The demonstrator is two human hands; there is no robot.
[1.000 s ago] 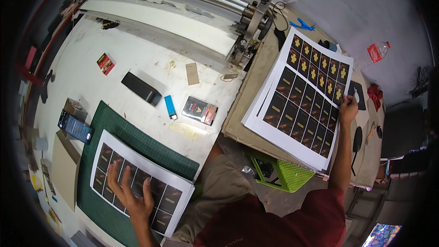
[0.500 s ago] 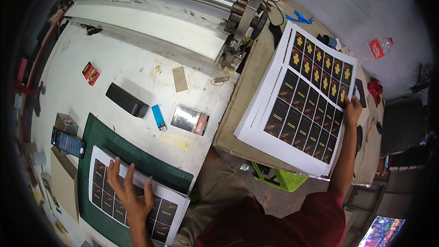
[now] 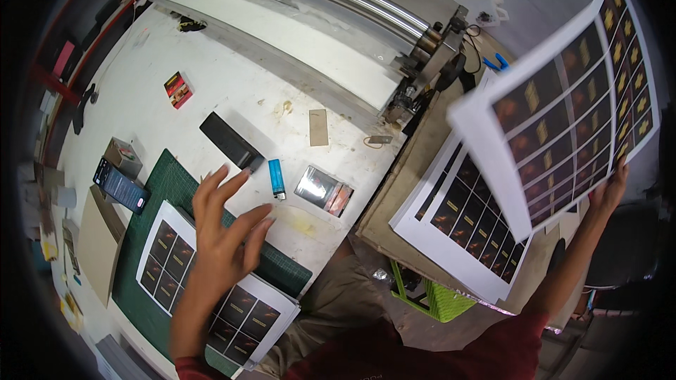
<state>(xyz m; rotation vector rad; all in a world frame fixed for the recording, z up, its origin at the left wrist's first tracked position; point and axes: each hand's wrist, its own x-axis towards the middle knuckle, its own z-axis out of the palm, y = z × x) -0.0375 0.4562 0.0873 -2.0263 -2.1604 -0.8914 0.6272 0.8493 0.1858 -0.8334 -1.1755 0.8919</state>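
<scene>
My right hand (image 3: 610,188) grips the lower right edge of a large printed sheet (image 3: 556,119), which is lifted, tilted and a little blurred. Dark cards with orange and yellow marks are printed on it in rows. Below the sheet, a stack of similar prints (image 3: 461,222) lies on the brown table at the right and is partly covered by it. My left hand (image 3: 231,236) is raised with its fingers spread, holding nothing. Beneath that hand, another stack of printed sheets (image 3: 255,317) rests on a green cutting mat (image 3: 169,177), part of it hidden by my forearm.
A roller machine (image 3: 310,35) spans the back of the white table. Nearer are a black stapler-like block (image 3: 229,142), a blue lighter (image 3: 276,179), a clear-wrapped pack (image 3: 324,188), a small red box (image 3: 177,90) and a phone (image 3: 120,184). A green plastic basket (image 3: 440,301) stands below.
My right hand has raised one sheet off the right stack, up and to the right. My left hand has lifted away from the left stack. The view has shifted somewhat.
</scene>
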